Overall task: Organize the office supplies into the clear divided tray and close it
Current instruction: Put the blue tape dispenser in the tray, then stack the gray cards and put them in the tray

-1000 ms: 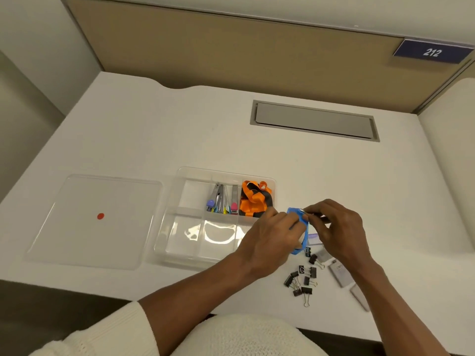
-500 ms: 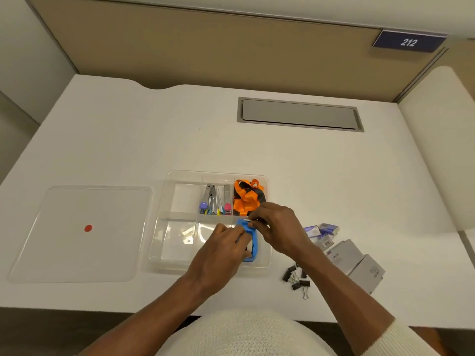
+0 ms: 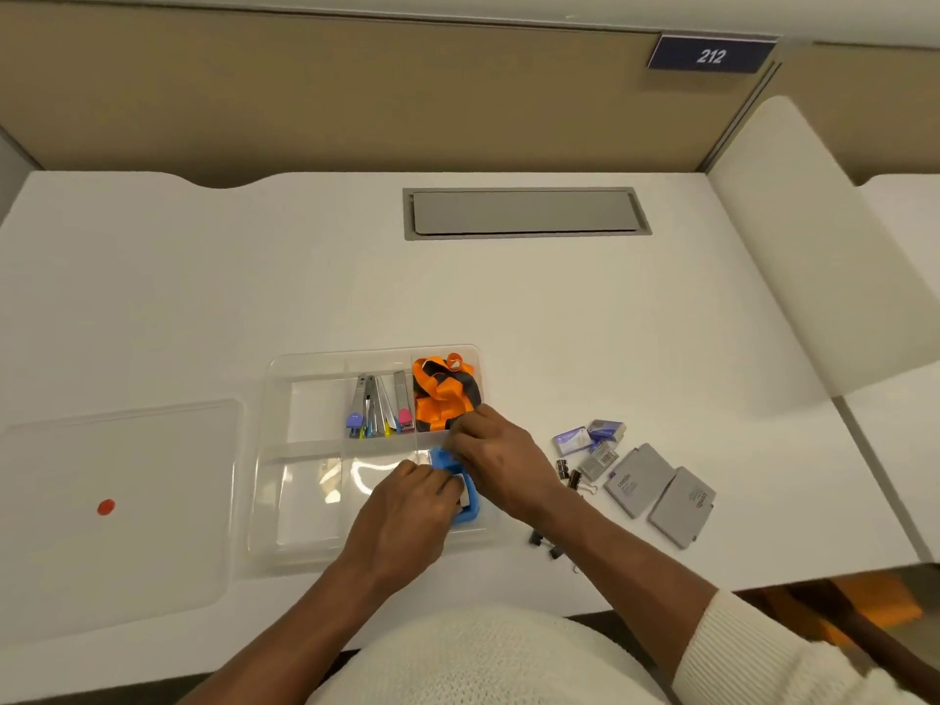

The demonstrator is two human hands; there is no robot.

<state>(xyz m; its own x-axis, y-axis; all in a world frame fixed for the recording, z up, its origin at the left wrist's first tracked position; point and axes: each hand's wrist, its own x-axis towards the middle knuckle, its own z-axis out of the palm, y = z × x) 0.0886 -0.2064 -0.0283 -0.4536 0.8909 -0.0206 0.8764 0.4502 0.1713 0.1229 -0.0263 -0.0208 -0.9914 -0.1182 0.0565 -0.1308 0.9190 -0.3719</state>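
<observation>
Cream knitted sweater (image 3: pixel 488 658), sleeves pushed up, bare forearms.

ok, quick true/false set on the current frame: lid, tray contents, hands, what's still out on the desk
1. The clear lid lies flat on the desk, left of the tray. True.
2. The orange lanyard is out on the desk. False: it sits in the tray's back right compartment.
3. The left hand and right hand both hold the blue item at the tray's front right compartment. True.
4. The grey boxes are already in the tray. False: they lie on the desk, right of the tray.
</observation>
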